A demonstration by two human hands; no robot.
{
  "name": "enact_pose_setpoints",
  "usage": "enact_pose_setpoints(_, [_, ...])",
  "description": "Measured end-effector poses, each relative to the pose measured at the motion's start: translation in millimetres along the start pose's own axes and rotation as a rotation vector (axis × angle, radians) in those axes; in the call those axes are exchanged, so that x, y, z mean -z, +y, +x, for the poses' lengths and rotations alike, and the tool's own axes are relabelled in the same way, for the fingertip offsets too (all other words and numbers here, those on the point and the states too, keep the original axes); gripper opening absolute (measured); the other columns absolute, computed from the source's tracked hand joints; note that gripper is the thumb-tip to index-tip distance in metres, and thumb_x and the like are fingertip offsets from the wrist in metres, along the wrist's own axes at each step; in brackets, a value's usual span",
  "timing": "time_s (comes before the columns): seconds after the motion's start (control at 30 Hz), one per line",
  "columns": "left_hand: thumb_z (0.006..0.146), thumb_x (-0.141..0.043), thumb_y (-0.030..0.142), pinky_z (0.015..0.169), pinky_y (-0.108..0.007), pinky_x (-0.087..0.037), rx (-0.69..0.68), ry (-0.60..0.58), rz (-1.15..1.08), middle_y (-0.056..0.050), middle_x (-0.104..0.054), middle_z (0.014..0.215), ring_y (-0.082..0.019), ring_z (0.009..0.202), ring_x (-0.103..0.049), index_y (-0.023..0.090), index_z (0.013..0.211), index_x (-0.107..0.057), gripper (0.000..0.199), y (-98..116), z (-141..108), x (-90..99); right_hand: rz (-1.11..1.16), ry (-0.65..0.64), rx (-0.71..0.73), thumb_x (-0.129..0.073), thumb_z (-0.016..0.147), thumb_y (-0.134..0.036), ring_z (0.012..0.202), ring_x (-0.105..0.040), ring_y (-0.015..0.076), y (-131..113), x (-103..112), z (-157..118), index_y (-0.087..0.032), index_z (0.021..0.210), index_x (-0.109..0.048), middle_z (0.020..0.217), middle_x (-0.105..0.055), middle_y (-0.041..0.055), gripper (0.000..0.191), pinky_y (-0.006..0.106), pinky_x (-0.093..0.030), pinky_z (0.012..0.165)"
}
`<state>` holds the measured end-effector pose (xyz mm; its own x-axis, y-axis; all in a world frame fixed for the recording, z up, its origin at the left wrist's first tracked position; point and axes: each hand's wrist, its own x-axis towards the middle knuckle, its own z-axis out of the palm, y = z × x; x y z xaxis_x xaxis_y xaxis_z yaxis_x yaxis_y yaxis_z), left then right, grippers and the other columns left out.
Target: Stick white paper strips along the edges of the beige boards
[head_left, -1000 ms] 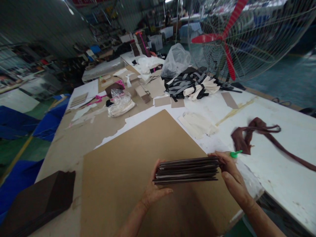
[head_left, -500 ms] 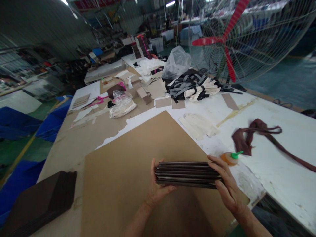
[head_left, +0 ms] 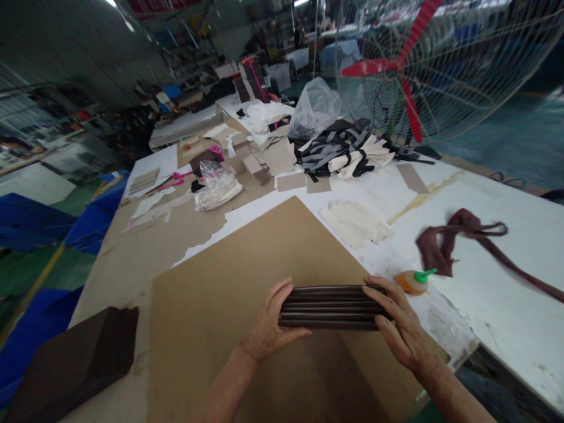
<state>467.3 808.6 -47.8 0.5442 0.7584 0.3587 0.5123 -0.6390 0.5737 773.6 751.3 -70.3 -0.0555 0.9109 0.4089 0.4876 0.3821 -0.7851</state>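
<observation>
Between my two hands is a stack of dark brown flat pieces (head_left: 330, 306), edges facing me, held over a tan board (head_left: 229, 294). My left hand (head_left: 272, 323) grips its left end, fingers over the top corner and thumb along the lower edge. At the right end my right hand (head_left: 399, 323) is closed round the stack, fingers on top and thumb against the front. What the pieces are made of I cannot tell. A bottle of amber liquid with a green nozzle (head_left: 412, 282) lies just beyond my right hand.
To the left sits a taller dark brown stack (head_left: 74, 364). Brown strips (head_left: 440, 244) lie on the white tabletop at right. Further back are cream pieces (head_left: 356, 222), a heap of black and grey straps (head_left: 335, 147), plastic bags (head_left: 315, 108) and a large fan with red blades (head_left: 399, 64).
My left hand has shifted its fingers up over the stack's top left corner. My right hand's fingers reach slightly further left along the top. The stack looks more level and squared up.
</observation>
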Motion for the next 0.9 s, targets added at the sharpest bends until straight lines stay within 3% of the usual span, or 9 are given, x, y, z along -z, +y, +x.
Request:
enact_pose_setpoints(0.13, [0.073, -0.074, 0.041, 0.101, -0.05, -0.041, -0.015, -0.041, 0.039, -0.017, -0.041, 0.136, -0.03, 0.125, -0.043, 0.025, 0.137, -0.029, 0.08, -4, -1, 3.2, 0.02, 0.076, -0.044, -0.041, 0.09, -0.026, 0.129, -0.037, 0.0282, -2, -3, -2, -0.029, 0.127, -0.052, 0.14, -0.038, 0.0064, 0.038, 0.052, -0.031, 0.108])
enact_pose_setpoints(0.23, [0.073, -0.071, 0.05, 0.108, -0.051, -0.033, 0.099, -0.13, 0.094, -0.016, -0.027, 0.147, -0.031, 0.133, -0.032, 0.027, 0.142, -0.028, 0.085, -4, 0, 9.3, -0.019, 0.022, -0.05, -0.045, 0.089, -0.028, 0.133, -0.032, 0.0288, -4, -1, 0, -0.029, 0.131, -0.048, 0.145, -0.03, 0.006, 0.042, 0.051, -0.028, 0.11])
enact_pose_setpoints(0.33, [0.074, -0.064, 0.06, 0.111, -0.052, -0.026, 0.171, -0.159, -0.023, -0.012, -0.011, 0.154, -0.034, 0.138, -0.021, 0.028, 0.144, -0.029, 0.084, -2, -4, 12.7, -0.015, -0.079, -0.071, -0.047, 0.089, -0.034, 0.135, -0.028, 0.029, 0, 4, 3, -0.03, 0.133, -0.046, 0.149, -0.024, 0.0037, 0.045, 0.049, -0.026, 0.112])
enact_pose_setpoints(0.43, [0.073, -0.055, 0.072, 0.112, -0.054, -0.021, 0.245, -0.012, -0.235, -0.014, -0.007, 0.154, -0.037, 0.139, -0.016, 0.024, 0.148, -0.018, 0.097, 0, -12, 0.9, 0.146, 0.036, -0.22, -0.038, 0.092, -0.038, 0.136, -0.029, 0.027, 12, -3, -3, -0.028, 0.142, -0.034, 0.149, -0.028, 0.0039, 0.051, 0.048, -0.023, 0.114])
enact_pose_setpoints(0.5, [0.075, -0.052, 0.072, 0.112, -0.051, -0.022, 0.33, 0.133, -0.384, -0.017, -0.015, 0.152, -0.036, 0.138, -0.02, 0.019, 0.149, -0.011, 0.1, 0, -14, -15.9, 0.289, 0.158, -0.311, -0.033, 0.093, -0.04, 0.134, -0.032, 0.026, 18, -18, -8, -0.025, 0.142, -0.032, 0.145, -0.036, 0.0049, 0.052, 0.047, -0.023, 0.114])
enact_pose_setpoints(0.6, [0.085, -0.049, 0.058, 0.11, -0.043, -0.029, 0.446, 0.359, -0.516, -0.014, -0.034, 0.144, -0.03, 0.132, -0.035, 0.018, 0.145, -0.024, 0.076, -4, -10, -42.2, 0.39, 0.352, -0.404, -0.032, 0.092, -0.042, 0.126, -0.041, 0.027, 15, -43, -9, -0.023, 0.131, -0.047, 0.133, -0.049, 0.0066, 0.045, 0.046, -0.027, 0.11])
enact_pose_setpoints(0.7, [0.089, -0.045, 0.054, 0.108, -0.039, -0.031, 0.455, 0.525, -0.494, -0.012, -0.041, 0.139, -0.027, 0.128, -0.038, 0.02, 0.138, -0.036, 0.06, -8, 0, -52.7, 0.359, 0.501, -0.496, -0.032, 0.092, -0.044, 0.112, -0.05, 0.0275, -2, -56, 1, -0.02, 0.116, -0.056, 0.117, -0.057, 0.0087, 0.041, 0.045, -0.035, 0.1])
enact_pose_setpoints(0.8, [0.081, -0.049, 0.067, 0.108, -0.04, -0.031, 0.412, 0.563, -0.479, -0.012, -0.04, 0.139, -0.03, 0.127, -0.039, 0.02, 0.135, -0.04, 0.072, -7, 1, -44.7, 0.396, 0.513, -0.479, -0.03, 0.092, -0.045, 0.104, -0.054, 0.0262, -13, -54, 8, -0.02, 0.111, -0.057, 0.11, -0.059, 0.0087, 0.041, 0.042, -0.04, 0.093])
enact_pose_setpoints(0.9, [0.07, -0.048, 0.079, 0.103, -0.042, -0.038, 0.409, 0.496, -0.514, -0.013, -0.046, 0.132, -0.031, 0.119, -0.046, 0.02, 0.14, -0.033, 0.093, -7, -9, -33.5, 0.481, 0.389, -0.407, -0.029, 0.092, -0.047, 0.11, -0.052, 0.0261, -4, -48, 4, -0.022, 0.117, -0.054, 0.116, -0.058, 0.0079, 0.043, 0.041, -0.04, 0.096])
